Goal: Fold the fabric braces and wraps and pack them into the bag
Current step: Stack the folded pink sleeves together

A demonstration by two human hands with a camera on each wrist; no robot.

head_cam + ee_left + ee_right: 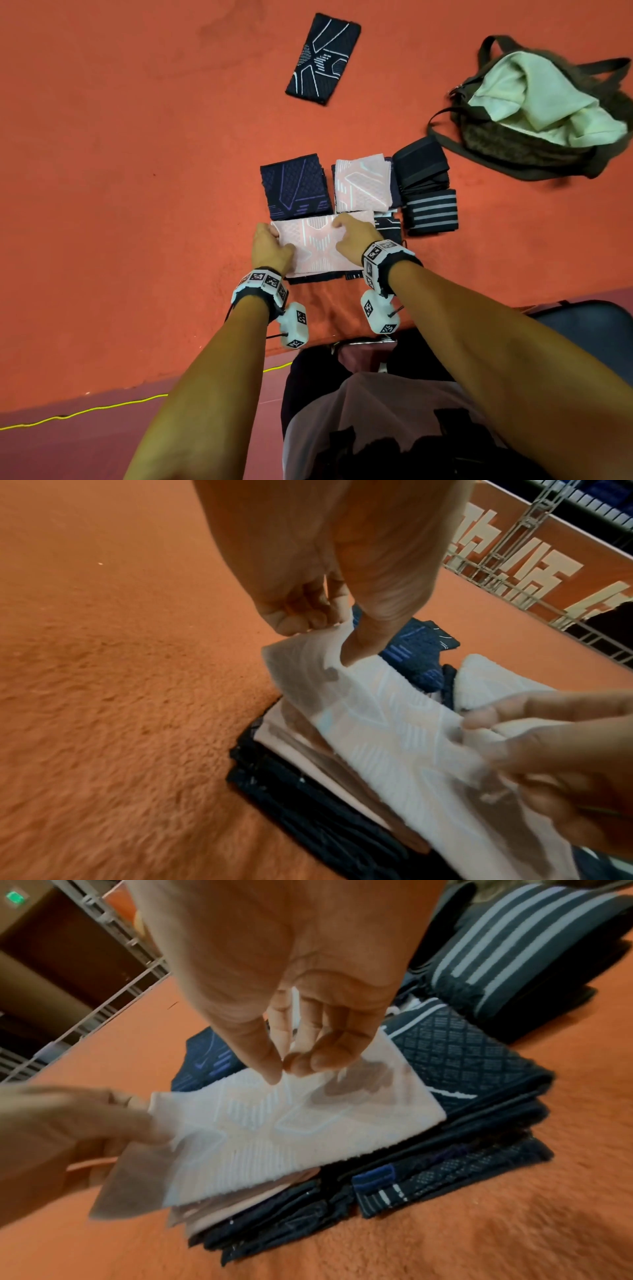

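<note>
Crowding the pink brace (320,245) were folded navy braces (296,186) and striped wraps (431,212); it lay lengthwise left-to-right atop a dark stack, left hand (270,248) and right hand (356,238) each pinching an end, bag (527,150) well apart.

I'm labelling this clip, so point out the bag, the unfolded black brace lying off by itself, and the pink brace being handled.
bag (520,147), head view, on its dark patterned side wall.
black brace (323,58), head view, on its middle.
pink brace (317,245), head view, on the bare patterned middle between the hands.
</note>
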